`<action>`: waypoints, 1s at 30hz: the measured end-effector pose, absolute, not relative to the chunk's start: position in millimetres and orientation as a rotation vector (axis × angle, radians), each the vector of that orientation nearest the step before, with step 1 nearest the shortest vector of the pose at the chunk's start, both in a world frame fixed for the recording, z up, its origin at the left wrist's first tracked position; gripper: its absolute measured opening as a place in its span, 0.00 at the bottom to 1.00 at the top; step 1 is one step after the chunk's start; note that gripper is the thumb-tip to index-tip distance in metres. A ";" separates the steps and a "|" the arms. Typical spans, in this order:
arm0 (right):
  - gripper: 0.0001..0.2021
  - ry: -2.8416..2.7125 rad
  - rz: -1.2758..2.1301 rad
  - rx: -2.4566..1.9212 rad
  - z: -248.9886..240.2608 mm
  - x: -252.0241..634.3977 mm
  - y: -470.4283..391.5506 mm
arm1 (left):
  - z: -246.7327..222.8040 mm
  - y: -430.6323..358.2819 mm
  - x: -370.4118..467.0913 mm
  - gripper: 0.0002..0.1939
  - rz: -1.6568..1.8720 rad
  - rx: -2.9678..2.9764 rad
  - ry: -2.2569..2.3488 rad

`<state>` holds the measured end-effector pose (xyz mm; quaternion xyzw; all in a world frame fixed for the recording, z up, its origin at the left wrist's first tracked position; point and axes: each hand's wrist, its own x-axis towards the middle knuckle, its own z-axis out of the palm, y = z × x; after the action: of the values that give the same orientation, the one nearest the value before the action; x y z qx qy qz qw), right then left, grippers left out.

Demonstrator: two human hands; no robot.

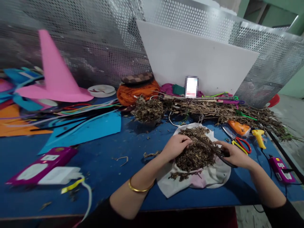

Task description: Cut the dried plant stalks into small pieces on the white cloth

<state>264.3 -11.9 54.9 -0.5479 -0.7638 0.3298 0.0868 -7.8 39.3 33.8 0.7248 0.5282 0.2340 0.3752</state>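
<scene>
On the blue table lies a white cloth [167,183] with a heap of brown, crumbled dried plant bits [197,158] on it. My left hand [175,147] reaches over the heap's left side, its thumb and fingers pinched together; whatever is between the fingertips is too small to make out. At the right of the heap, my right hand [235,155] is closed around the handles of dark scissors [213,147]. Their blades point left over the heap, towards my left fingertips. Part of the handles is hidden by my fingers.
Dried stalks [213,109] lie along the back, beside a dried plant clump [148,110]. Right of the cloth are red-and-yellow scissors [241,144], an orange packet [238,128] and a yellow glue gun [258,137]. A purple power strip [54,161] and pink cone hat [54,69] stand left.
</scene>
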 end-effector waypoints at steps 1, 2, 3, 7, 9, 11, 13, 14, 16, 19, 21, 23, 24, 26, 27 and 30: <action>0.27 -2.169 1.166 -1.547 56.4 267.9 -10.8 | 35.0 39.0 -8.1 0.17 0.602 1.845 1.341; 0.27 -2.058 1.321 -1.468 56.8 270.5 -9.5 | 35.6 38.6 -8.4 0.17 0.601 1.830 1.327; 0.28 -1.952 1.434 -1.405 56.3 271.8 -7.6 | 35.7 38.3 -8.6 0.17 0.594 1.805 1.311; 0.30 -1.731 1.497 -1.302 49.3 262.5 4.7 | 32.3 37.4 -7.7 0.19 0.558 1.676 1.258; 0.29 -1.759 1.435 -1.302 44.9 253.3 10.6 | 31.5 37.3 -7.2 0.18 0.551 1.671 1.251; 0.30 -1.857 1.320 -1.318 40.4 246.0 13.0 | 32.3 37.5 -7.2 0.16 0.539 1.694 1.259; 0.31 -1.971 1.164 -1.345 36.1 242.8 11.8 | 33.9 37.7 -7.5 0.16 0.529 1.689 1.271; 0.31 -2.017 1.085 -1.367 34.3 242.7 10.4 | 34.7 37.7 -7.7 0.15 0.533 1.669 1.276; 0.30 -2.077 0.946 -1.430 31.9 244.6 7.9 | 35.4 37.8 -7.8 0.15 0.562 1.604 1.282; 0.25 -2.121 0.788 -1.519 32.0 247.6 6.8 | 34.6 37.8 -7.5 0.15 0.632 1.491 1.288; 0.24 -2.151 0.746 -1.541 33.6 247.8 7.1 | 33.8 37.5 -7.0 0.15 0.659 1.433 1.280; 0.24 -2.172 0.744 -1.544 35.2 246.4 7.0 | 33.6 36.9 -6.1 0.15 0.663 1.407 1.270; 0.24 -2.181 0.751 -1.540 35.9 245.4 6.6 | 33.7 36.4 -5.4 0.15 0.662 1.404 1.267; 0.24 -2.201 0.765 -1.524 37.0 243.5 5.3 | 34.3 35.0 -3.8 0.15 0.661 1.414 1.264; 0.23 -2.211 0.773 -1.512 37.4 242.7 4.4 | 34.5 34.2 -2.9 0.15 0.659 1.420 1.260; 0.23 -2.232 0.782 -1.486 37.9 241.2 2.1 | 34.8 31.6 -0.6 0.14 0.656 1.413 1.232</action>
<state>241.2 2.1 37.9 -0.5241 -0.7870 0.2757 0.1733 -0.6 31.6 34.8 0.5958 0.5195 0.2769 0.5463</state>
